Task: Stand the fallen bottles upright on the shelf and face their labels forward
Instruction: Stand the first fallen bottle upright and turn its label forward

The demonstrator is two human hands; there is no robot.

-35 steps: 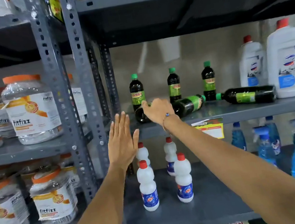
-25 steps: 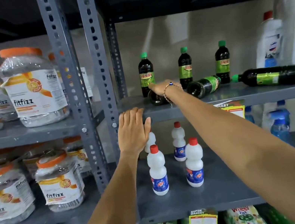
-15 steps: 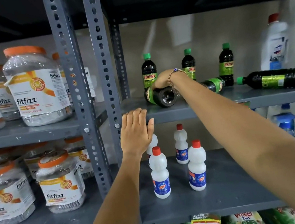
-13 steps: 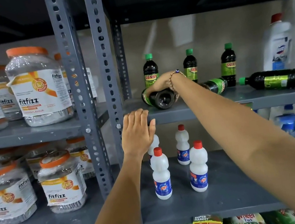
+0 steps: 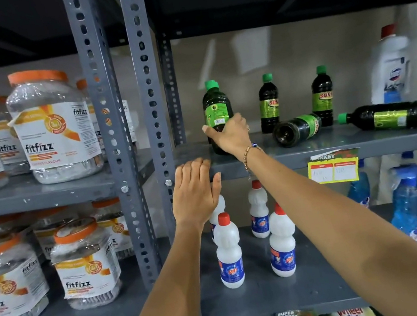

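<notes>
Head cam: our left hand (image 5: 194,193) hovered flat, fingers spread loosely, by the shelf (image 5: 339,147) edge. Further in, our right hand (image 5: 230,136) gripped a dark bottle (image 5: 215,109) upright, barcode side facing us. Behind, two fallen bottles (image 5: 297,129) (image 5: 392,116) lay sideways.

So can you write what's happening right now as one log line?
right hand: holds dark bottle upright, barcode side showing | left hand: open, at shelf edge | two bottles lying
</notes>
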